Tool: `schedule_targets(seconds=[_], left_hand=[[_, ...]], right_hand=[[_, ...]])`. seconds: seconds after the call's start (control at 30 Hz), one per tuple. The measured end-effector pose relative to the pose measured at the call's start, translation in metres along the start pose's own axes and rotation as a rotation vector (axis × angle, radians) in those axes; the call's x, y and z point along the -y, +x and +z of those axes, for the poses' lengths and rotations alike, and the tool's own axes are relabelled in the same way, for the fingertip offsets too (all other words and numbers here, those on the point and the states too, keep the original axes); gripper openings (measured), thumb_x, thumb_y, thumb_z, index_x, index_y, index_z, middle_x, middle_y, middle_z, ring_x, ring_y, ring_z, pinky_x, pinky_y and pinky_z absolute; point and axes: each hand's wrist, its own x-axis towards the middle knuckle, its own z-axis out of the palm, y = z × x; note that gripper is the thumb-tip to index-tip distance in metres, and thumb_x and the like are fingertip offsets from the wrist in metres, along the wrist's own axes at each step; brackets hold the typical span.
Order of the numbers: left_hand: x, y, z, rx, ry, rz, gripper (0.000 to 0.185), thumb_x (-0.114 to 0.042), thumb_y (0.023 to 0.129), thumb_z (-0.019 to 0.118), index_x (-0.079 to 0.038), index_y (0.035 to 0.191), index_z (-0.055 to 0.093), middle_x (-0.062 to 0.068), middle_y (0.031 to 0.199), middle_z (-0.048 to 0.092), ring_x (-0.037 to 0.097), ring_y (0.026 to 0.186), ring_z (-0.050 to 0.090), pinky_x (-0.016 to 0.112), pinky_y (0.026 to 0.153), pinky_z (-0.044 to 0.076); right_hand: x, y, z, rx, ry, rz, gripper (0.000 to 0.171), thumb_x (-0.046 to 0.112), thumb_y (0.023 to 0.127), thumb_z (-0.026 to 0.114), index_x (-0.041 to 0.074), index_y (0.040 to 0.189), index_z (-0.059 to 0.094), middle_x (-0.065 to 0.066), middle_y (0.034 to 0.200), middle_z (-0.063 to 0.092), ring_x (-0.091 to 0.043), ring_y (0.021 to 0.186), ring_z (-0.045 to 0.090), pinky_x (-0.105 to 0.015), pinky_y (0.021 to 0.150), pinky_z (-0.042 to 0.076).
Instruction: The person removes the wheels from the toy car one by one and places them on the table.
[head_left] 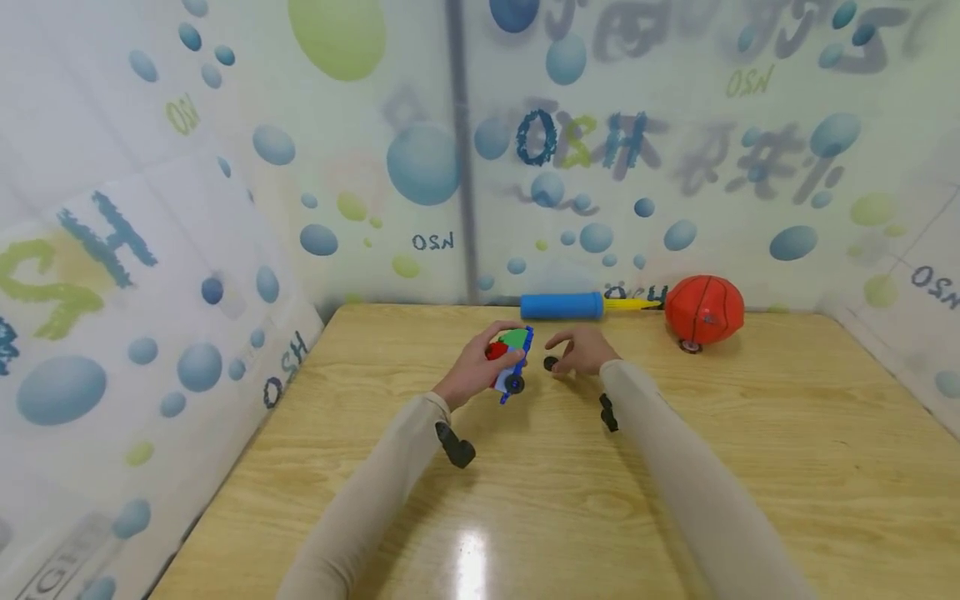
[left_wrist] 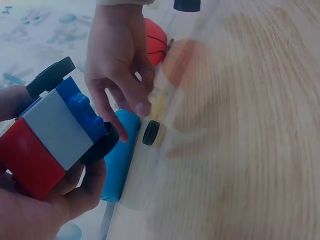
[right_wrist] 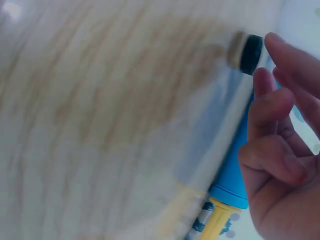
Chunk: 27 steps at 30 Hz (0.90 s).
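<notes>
My left hand (head_left: 477,368) grips a toy car built of red, white, green and blue blocks (head_left: 516,339), with black wheels on its blue base. In the left wrist view the car's white block (left_wrist: 57,129) faces the camera, and part of the hand is hidden behind it. Just above the table, my right hand (head_left: 587,350) reaches with bent, parted fingers toward a loose black wheel (head_left: 551,363). That wheel (left_wrist: 151,133) rests on the tabletop, a small gap from the fingertips in the left wrist view. The right wrist view shows the wheel (right_wrist: 251,55) close by the fingertips.
Along the back edge of the wooden table (head_left: 570,500) lies a blue hand pump (head_left: 561,306) with a yellow nozzle (head_left: 628,305). To its right sits a red ball with black lines (head_left: 705,308), a small dark round piece at its base. Patterned curtains (head_left: 360,167) surround the table.
</notes>
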Motion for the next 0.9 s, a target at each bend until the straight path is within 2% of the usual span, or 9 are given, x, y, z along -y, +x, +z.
schedule_targets(seconds=[0.13,0.3,0.43,0.53,0.67,0.77,0.9], left_hand=[[0.001,0.001,0.000,-0.035,-0.008,-0.006,0.047,-0.027,0.101,0.061,-0.028,0.146,0.047,0.016,0.120,0.071,0.019,0.096,0.072,0.031,0.076,0.059],[0.002,0.002,0.002,-0.076,-0.002,-0.006,0.048,-0.028,0.101,0.060,-0.025,0.147,0.046,0.015,0.121,0.069,0.021,0.097,0.071,0.032,0.076,0.058],[0.001,0.003,0.003,-0.111,-0.025,-0.017,0.044,-0.029,0.102,0.059,-0.030,0.144,0.048,0.015,0.124,0.066,0.022,0.096,0.069,0.031,0.073,0.059],[0.000,0.004,0.004,-0.129,-0.036,-0.017,0.042,-0.030,0.102,0.058,-0.033,0.143,0.048,0.015,0.127,0.063,0.022,0.098,0.067,0.029,0.073,0.058],[0.000,0.005,0.004,-0.143,-0.032,-0.013,0.045,-0.033,0.102,0.058,-0.029,0.145,0.046,0.015,0.134,0.056,0.024,0.104,0.063,0.028,0.075,0.056],[0.001,0.006,0.004,-0.146,-0.039,-0.005,0.048,-0.034,0.102,0.057,-0.026,0.147,0.044,0.016,0.136,0.054,0.025,0.106,0.061,0.027,0.076,0.055],[0.000,0.006,0.004,-0.156,-0.051,0.001,0.050,-0.035,0.102,0.057,-0.026,0.149,0.042,0.015,0.135,0.053,0.025,0.105,0.060,0.030,0.077,0.056]], right_hand=[[0.006,-0.007,-0.007,-0.037,0.015,-0.059,0.041,0.013,0.086,0.078,0.007,0.126,0.069,-0.014,0.090,0.076,-0.020,0.067,0.067,-0.028,0.060,0.053],[0.016,-0.019,-0.011,-0.115,0.070,-0.129,0.034,0.012,0.090,0.074,0.004,0.123,0.070,-0.016,0.089,0.075,-0.035,0.072,0.068,-0.030,0.062,0.055],[0.025,-0.029,-0.010,-0.163,0.154,-0.193,0.028,0.013,0.092,0.072,0.006,0.120,0.072,-0.019,0.093,0.075,-0.036,0.074,0.067,-0.043,0.069,0.058],[0.032,-0.037,-0.009,-0.183,0.249,-0.252,0.024,0.013,0.093,0.071,0.007,0.117,0.073,-0.024,0.094,0.074,-0.033,0.073,0.067,-0.047,0.071,0.057],[0.040,-0.045,-0.006,-0.164,0.345,-0.301,0.024,0.017,0.094,0.071,0.009,0.117,0.073,-0.021,0.092,0.073,-0.030,0.071,0.066,-0.037,0.065,0.054],[0.045,-0.050,-0.004,-0.114,0.383,-0.307,0.027,0.018,0.094,0.071,0.008,0.119,0.072,-0.016,0.092,0.072,-0.032,0.074,0.065,-0.036,0.065,0.054],[0.046,-0.054,0.002,-0.053,0.399,-0.325,0.029,0.016,0.093,0.072,0.010,0.121,0.072,-0.012,0.092,0.071,-0.044,0.079,0.064,-0.032,0.061,0.051]])
